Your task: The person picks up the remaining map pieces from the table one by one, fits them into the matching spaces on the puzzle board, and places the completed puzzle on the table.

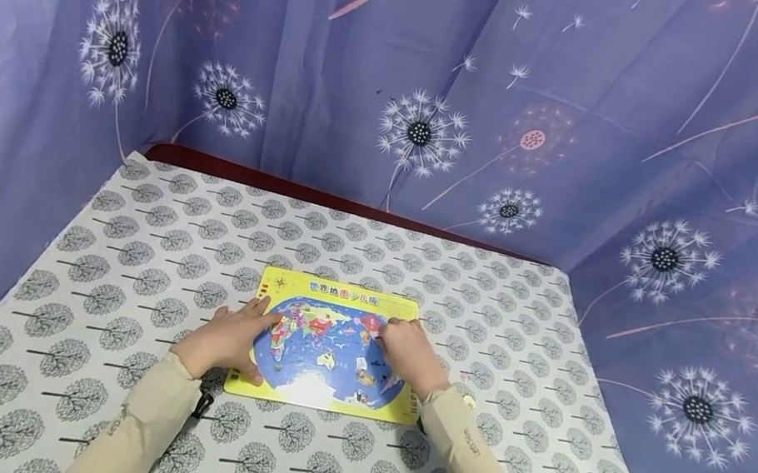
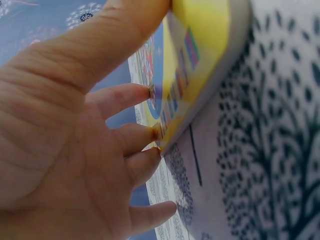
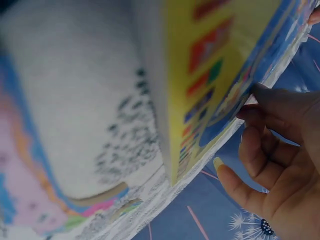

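Observation:
A yellow-bordered world map puzzle board (image 1: 326, 362) lies flat on the table, with blue sea, coloured continents and a title along its far edge. My left hand (image 1: 230, 335) rests on its left edge, fingers spread. In the left wrist view the thumb lies over the yellow border and several fingertips touch the board (image 2: 205, 45). My right hand (image 1: 413, 354) is over the right part of the map, beside the red landmass. Seen from the right wrist, thumb and forefinger of the right hand (image 3: 280, 145) pinch a small pinkish puzzle piece (image 3: 252, 100), mostly hidden by the fingers.
A white cloth with grey trees covers the table (image 1: 133, 295). Blue dandelion curtains (image 1: 350, 54) hang behind and at both sides. In the right wrist view a blurred pink and blue printed thing (image 3: 30, 170) lies beside the board; its kind is unclear.

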Action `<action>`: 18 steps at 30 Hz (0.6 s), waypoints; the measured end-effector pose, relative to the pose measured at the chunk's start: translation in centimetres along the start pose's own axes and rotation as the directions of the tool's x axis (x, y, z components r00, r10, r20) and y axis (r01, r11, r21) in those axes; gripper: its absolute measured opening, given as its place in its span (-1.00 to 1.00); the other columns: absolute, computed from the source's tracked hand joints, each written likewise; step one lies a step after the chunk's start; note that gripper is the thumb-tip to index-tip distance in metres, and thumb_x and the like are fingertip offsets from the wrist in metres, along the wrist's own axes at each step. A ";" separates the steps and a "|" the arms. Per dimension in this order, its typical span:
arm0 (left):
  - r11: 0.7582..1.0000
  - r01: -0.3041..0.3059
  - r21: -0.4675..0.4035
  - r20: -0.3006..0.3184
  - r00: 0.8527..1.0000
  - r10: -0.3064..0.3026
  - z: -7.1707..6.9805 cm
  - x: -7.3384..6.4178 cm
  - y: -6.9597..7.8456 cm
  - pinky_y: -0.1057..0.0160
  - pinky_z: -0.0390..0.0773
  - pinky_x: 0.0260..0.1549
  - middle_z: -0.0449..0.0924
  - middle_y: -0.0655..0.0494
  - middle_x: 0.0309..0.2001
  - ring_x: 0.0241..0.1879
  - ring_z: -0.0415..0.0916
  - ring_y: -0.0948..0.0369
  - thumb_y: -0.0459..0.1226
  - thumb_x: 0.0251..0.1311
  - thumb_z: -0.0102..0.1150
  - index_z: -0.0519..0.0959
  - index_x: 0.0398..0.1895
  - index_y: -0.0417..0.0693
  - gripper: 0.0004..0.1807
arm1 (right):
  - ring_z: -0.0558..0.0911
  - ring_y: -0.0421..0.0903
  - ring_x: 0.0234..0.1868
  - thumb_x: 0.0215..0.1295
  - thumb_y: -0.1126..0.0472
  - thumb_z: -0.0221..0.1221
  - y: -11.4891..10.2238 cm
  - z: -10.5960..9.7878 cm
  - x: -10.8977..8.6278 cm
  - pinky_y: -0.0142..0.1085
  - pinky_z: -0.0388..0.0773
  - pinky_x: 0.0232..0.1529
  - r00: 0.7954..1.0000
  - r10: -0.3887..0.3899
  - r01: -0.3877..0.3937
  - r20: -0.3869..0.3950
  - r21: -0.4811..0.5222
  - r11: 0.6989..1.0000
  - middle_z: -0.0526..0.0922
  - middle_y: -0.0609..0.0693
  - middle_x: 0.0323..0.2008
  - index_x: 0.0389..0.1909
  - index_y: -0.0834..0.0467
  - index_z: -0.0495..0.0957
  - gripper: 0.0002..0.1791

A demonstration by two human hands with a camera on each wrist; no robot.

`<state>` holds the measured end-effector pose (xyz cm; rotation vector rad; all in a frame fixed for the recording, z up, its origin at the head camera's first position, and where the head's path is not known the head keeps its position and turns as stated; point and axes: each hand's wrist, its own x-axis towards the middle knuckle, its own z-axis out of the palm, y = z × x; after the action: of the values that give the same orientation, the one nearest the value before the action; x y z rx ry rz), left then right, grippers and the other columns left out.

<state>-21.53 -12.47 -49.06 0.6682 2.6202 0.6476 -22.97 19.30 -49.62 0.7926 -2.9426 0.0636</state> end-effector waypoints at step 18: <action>1.000 0.012 0.003 0.002 1.000 -0.012 0.0 0.0 0.1 -0.50 -0.19 0.35 -0.10 -0.37 0.56 0.54 -0.15 -0.27 -0.09 -0.30 0.68 0.25 0.52 -0.20 0.21 | 0.62 -0.18 -0.46 0.17 0.35 0.41 0.8 0.3 0.1 -0.28 0.66 -0.19 1.000 0.025 -0.024 -0.004 0.090 0.996 0.67 -0.02 -0.44 -0.34 0.19 0.76 -0.95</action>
<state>-21.47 -12.43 -49.04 0.6534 2.6213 0.6395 -23.47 19.90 -49.92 0.7662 -2.9634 0.2014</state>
